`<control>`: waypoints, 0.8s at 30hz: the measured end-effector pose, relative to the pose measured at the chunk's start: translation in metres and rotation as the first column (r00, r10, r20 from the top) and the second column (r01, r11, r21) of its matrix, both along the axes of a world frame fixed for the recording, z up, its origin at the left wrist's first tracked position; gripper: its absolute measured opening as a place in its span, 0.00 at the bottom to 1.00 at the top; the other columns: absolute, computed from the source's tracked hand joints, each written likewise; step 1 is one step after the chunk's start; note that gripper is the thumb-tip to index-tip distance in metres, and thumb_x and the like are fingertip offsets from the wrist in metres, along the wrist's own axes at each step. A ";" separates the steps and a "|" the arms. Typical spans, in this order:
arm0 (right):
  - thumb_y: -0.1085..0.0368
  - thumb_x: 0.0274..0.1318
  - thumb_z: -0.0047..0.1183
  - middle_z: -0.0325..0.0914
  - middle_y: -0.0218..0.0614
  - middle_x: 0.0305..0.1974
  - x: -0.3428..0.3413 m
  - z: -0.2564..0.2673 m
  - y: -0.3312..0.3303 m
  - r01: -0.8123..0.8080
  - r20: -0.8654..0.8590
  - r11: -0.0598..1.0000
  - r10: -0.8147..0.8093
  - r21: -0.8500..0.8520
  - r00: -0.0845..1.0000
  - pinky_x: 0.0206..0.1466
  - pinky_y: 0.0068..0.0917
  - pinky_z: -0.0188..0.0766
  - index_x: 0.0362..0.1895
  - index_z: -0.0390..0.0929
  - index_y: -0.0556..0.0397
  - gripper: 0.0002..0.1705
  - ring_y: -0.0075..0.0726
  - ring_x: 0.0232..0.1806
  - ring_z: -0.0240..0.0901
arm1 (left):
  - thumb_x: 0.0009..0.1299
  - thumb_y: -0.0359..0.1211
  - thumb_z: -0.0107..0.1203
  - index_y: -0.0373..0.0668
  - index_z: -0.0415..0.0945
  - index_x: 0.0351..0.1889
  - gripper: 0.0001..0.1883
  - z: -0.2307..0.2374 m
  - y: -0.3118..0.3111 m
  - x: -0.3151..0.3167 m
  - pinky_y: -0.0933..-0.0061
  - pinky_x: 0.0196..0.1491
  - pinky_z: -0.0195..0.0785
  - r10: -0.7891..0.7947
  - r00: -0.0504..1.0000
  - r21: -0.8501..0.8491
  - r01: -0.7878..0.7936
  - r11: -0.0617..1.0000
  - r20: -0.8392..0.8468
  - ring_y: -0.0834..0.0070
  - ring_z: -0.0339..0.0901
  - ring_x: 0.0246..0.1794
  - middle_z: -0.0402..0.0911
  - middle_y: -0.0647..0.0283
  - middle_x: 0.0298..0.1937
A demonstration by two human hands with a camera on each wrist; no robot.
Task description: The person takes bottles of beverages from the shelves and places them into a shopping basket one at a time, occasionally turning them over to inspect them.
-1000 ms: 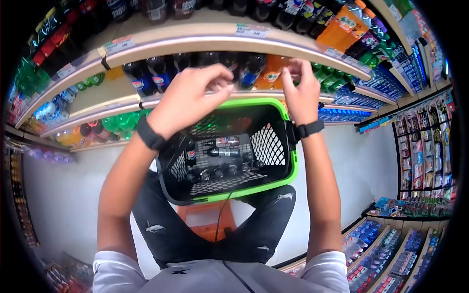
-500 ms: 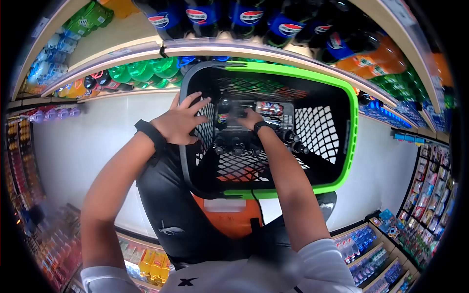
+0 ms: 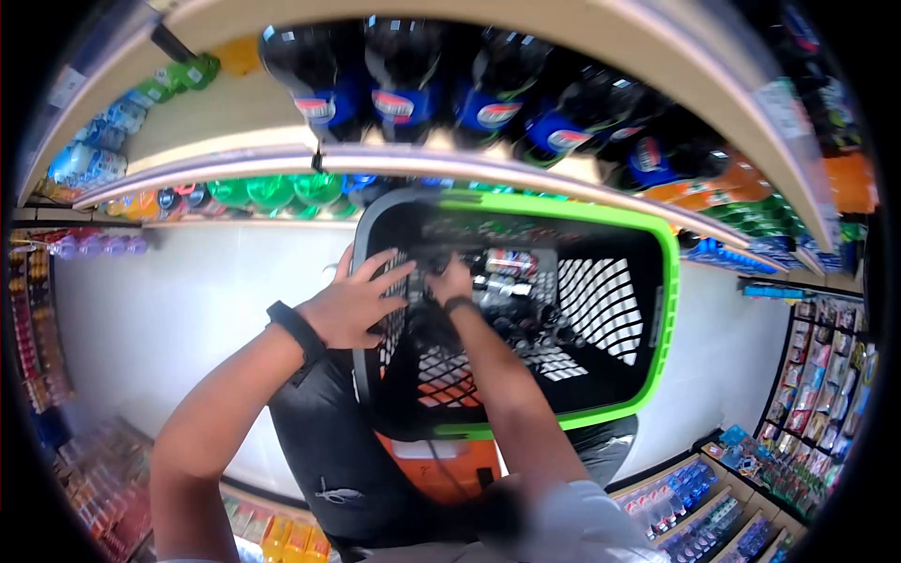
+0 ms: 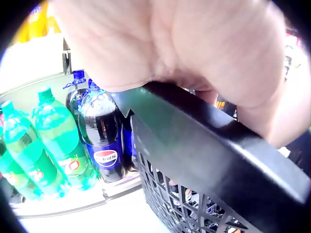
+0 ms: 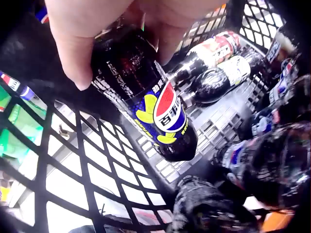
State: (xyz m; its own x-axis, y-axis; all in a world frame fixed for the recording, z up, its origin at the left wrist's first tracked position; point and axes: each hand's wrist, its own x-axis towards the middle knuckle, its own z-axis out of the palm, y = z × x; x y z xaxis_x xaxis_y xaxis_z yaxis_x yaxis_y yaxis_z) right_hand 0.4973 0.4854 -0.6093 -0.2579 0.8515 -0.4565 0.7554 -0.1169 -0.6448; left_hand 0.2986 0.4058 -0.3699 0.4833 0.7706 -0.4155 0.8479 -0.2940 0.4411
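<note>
We saw the chief risk in the right hand (image 3: 453, 280), its thumb and fingers clamped round the upper part of the cola bottle (image 5: 158, 116), which leaned inside the basket (image 3: 669, 281) around ten o'clock. Held only by its top, the bottle could, we judged, have swung or slipped and knocked the red-labelled bottle (image 5: 214, 51) and white-labelled bottle (image 5: 236, 70) lying towards twelve, or struck the clustered bottles (image 5: 272, 158) at five. Glare and blur were heavy, so we could not tell whether its base met the floor. The left hand (image 3: 343, 310) rested at nine o'clock, fingers spread apart over the rim (image 4: 194, 138); pressing too hard on that one edge could have tipped everything.

Half a second earlier, our right hand had been nearer the basket's middle; now it had shifted towards nine. Our left hand had stayed on the rim, while the basket sat lower in the head view.
</note>
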 end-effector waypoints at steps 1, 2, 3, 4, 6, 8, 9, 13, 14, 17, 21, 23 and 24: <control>0.57 0.37 0.71 0.82 0.51 0.40 0.010 0.010 -0.004 0.008 -0.003 0.988 -0.008 0.157 1.000 0.51 0.43 0.76 0.58 0.71 0.56 0.41 0.55 0.45 0.80 | 0.53 0.46 0.69 0.52 0.77 0.59 0.33 -0.002 -0.001 0.000 0.25 0.70 0.33 -0.017 1.000 0.025 0.017 1.000 -0.025 0.52 0.38 0.79 0.50 0.57 0.78; 0.56 0.37 0.72 0.82 0.50 0.37 0.023 0.042 0.000 0.030 -0.027 0.996 -0.028 0.086 0.999 0.47 0.41 0.76 0.56 0.72 0.60 0.40 0.54 0.41 0.81 | 0.52 0.47 0.69 0.52 0.77 0.59 0.34 -0.005 -0.004 0.000 0.25 0.70 0.34 -0.027 0.998 0.046 0.030 0.998 -0.053 0.51 0.38 0.79 0.51 0.57 0.77; 0.56 0.37 0.73 0.82 0.51 0.36 0.034 0.066 0.000 0.047 -0.029 0.985 -0.043 0.166 0.999 0.45 0.41 0.76 0.55 0.72 0.62 0.40 0.54 0.39 0.81 | 0.51 0.48 0.69 0.52 0.77 0.59 0.35 -0.009 -0.005 0.002 0.25 0.70 0.34 -0.033 0.995 0.056 0.039 0.998 -0.094 0.50 0.39 0.79 0.52 0.56 0.77; 0.55 0.39 0.73 0.83 0.50 0.36 0.048 0.084 0.005 0.046 -0.101 0.981 -0.027 0.189 0.994 0.46 0.40 0.76 0.54 0.73 0.61 0.39 0.54 0.39 0.81 | 0.50 0.49 0.70 0.52 0.76 0.60 0.37 -0.012 -0.005 0.003 0.25 0.70 0.33 -0.042 0.990 0.066 0.052 0.996 -0.137 0.50 0.39 0.79 0.52 0.55 0.77; 0.54 0.39 0.73 0.83 0.51 0.37 0.073 0.132 0.007 0.065 -0.137 0.936 -0.018 0.345 0.990 0.46 0.39 0.76 0.54 0.74 0.59 0.38 0.54 0.41 0.81 | 0.48 0.53 0.71 0.52 0.76 0.62 0.41 -0.017 -0.004 0.010 0.26 0.71 0.30 -0.015 0.972 0.070 0.032 0.997 -0.233 0.51 0.40 0.79 0.57 0.54 0.76; 0.54 0.40 0.73 0.83 0.51 0.39 0.097 0.199 0.008 0.077 -0.226 0.903 0.023 0.423 0.974 0.48 0.39 0.76 0.53 0.74 0.58 0.37 0.54 0.42 0.81 | 0.46 0.58 0.70 0.53 0.72 0.65 0.46 -0.017 -0.001 0.022 0.25 0.70 0.27 -0.033 0.904 0.062 0.065 0.996 -0.426 0.50 0.44 0.78 0.58 0.53 0.75; 0.55 0.41 0.73 0.83 0.51 0.39 0.108 0.244 0.002 0.096 -0.253 0.877 0.030 0.470 0.967 0.48 0.38 0.76 0.53 0.74 0.58 0.35 0.54 0.43 0.81 | 0.47 0.59 0.70 0.53 0.68 0.68 0.49 -0.008 -0.002 0.035 0.25 0.70 0.26 0.068 0.922 0.143 -0.014 0.990 -0.381 0.51 0.46 0.78 0.59 0.53 0.74; 0.61 0.42 0.73 0.84 0.44 0.39 0.142 0.396 -0.032 0.133 -0.391 0.780 0.152 0.611 0.908 0.48 0.31 0.77 0.51 0.74 0.58 0.32 0.40 0.42 0.84 | 0.54 0.53 0.69 0.48 0.58 0.73 0.50 0.098 -0.007 0.106 0.42 0.73 0.41 0.158 0.968 0.492 -0.237 0.838 0.196 0.55 0.58 0.73 0.65 0.51 0.70; 0.61 0.42 0.73 0.84 0.43 0.39 0.147 0.426 -0.042 0.129 -0.383 0.731 0.191 0.670 0.904 0.48 0.30 0.77 0.51 0.74 0.58 0.31 0.37 0.42 0.84 | 0.55 0.50 0.70 0.46 0.59 0.72 0.48 0.128 -0.007 0.119 0.48 0.72 0.50 0.078 0.939 0.553 -0.262 0.791 0.334 0.53 0.62 0.71 0.67 0.50 0.68; 0.64 0.42 0.72 0.83 0.42 0.43 0.144 0.502 -0.067 0.213 -0.527 0.660 0.323 0.721 0.786 0.51 0.31 0.76 0.53 0.74 0.57 0.32 0.37 0.45 0.82 | 0.55 0.42 0.70 0.42 0.67 0.62 0.38 0.212 0.000 0.142 0.55 0.57 0.68 -0.026 0.858 0.607 -0.340 0.718 0.512 0.50 0.76 0.54 0.79 0.47 0.52; 0.66 0.42 0.73 0.77 0.44 0.56 0.123 0.566 -0.062 0.241 -0.412 0.384 0.465 0.891 0.784 0.60 0.32 0.73 0.59 0.71 0.58 0.38 0.36 0.58 0.75 | 0.56 0.39 0.69 0.44 0.71 0.54 0.29 0.302 0.015 0.150 0.54 0.48 0.73 0.090 0.787 0.570 -0.516 0.639 0.611 0.48 0.79 0.49 0.82 0.48 0.47; 0.65 0.44 0.72 0.76 0.45 0.56 0.112 0.593 -0.038 0.204 -0.237 0.122 0.528 0.971 0.815 0.60 0.33 0.73 0.63 0.68 0.55 0.40 0.37 0.58 0.75 | 0.58 0.41 0.68 0.44 0.72 0.52 0.26 0.324 0.051 0.138 0.56 0.47 0.74 -0.066 0.749 0.654 -0.529 0.540 0.660 0.48 0.80 0.48 0.83 0.48 0.45; 0.65 0.45 0.71 0.76 0.46 0.56 0.107 0.606 -0.027 0.177 -0.185 0.069 0.553 0.982 0.812 0.61 0.33 0.73 0.64 0.67 0.53 0.41 0.38 0.58 0.75 | 0.60 0.43 0.67 0.44 0.73 0.52 0.25 0.352 0.052 0.142 0.58 0.48 0.74 -0.005 0.750 0.630 -0.553 0.545 0.662 0.49 0.80 0.49 0.83 0.48 0.45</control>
State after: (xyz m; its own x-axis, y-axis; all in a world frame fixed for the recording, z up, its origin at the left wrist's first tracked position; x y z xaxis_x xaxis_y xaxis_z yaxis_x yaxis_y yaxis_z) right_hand 0.6039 0.4588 -0.0030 -0.3123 0.2946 0.9032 0.2342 0.9452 -0.2274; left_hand 0.4407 0.4580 -0.0182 0.0879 0.7659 0.6369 0.6374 -0.5346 0.5549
